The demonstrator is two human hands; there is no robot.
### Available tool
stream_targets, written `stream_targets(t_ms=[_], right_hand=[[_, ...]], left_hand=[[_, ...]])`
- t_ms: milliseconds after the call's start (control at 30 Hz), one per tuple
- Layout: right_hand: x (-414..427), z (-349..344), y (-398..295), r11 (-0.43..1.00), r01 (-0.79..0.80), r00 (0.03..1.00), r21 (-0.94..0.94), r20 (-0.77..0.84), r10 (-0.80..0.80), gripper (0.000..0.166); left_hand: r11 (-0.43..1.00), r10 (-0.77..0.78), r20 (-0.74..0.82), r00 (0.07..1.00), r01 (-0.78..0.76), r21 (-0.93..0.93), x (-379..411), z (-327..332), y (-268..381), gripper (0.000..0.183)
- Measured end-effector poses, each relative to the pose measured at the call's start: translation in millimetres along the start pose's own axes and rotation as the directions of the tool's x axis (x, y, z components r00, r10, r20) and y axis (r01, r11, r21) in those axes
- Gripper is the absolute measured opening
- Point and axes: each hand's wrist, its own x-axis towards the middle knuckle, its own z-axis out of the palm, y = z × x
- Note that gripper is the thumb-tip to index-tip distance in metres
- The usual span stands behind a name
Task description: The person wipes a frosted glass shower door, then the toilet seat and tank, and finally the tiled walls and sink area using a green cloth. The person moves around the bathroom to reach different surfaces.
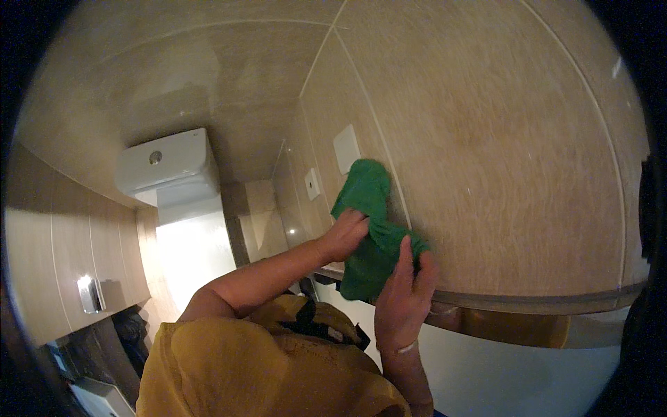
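A green cloth [367, 266] hangs bunched between my two hands, close to a beige tiled wall [495, 156]. My left hand [346, 233] is closed round its middle, where the fabric is gathered. At the cloth's right side is my right hand [406, 297], slightly blurred, with its fingertips on a gathered edge of it; part of these fingers is hidden by the fabric. The cloth's upper end lies over or just in front of the lower corner of a white wall plate [346, 148].
A white toilet with its cistern [167, 161] stands to the left. A smaller white plate [312, 184] is on the wall beyond the cloth. On the far left wall is a shiny metal holder [90, 295]. A mirror [500, 365] edge runs along the lower right.
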Motion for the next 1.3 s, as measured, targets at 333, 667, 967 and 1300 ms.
stream_targets(t_ms=[333, 667, 967, 1300], right_hand=[[11.2, 111.0, 3.4, 0.994, 0.098, 0.995, -0.053, 0.040, -0.096, 0.032], [36.5, 79.5, -11.0, 0.984, 0.115, 0.972, -0.136, -0.191, -0.140, 0.028], [46.3, 96.1, -8.2, 0.978, 0.174, 0.981, -0.114, -0.068, -0.182, 0.032], [101.8, 103.4, -38.3, 0.975, 0.201, 0.973, -0.090, -0.096, -0.209, 0.040]], left_hand=[[0.991, 0.105, -0.248, 0.963, -0.080, 0.108, 4.2, 16.2, -32.5, 0.031], [0.996, 0.053, -0.203, 0.978, -0.066, -0.058, 54.6, -21.0, -12.6, 0.029], [0.999, 0.035, -0.407, 0.913, -0.035, 0.008, 64.5, -39.6, -6.5, 0.024], [0.967, 0.053, -0.432, 0.900, 0.061, 0.247, 127.2, -90.6, -61.8, 0.022]])
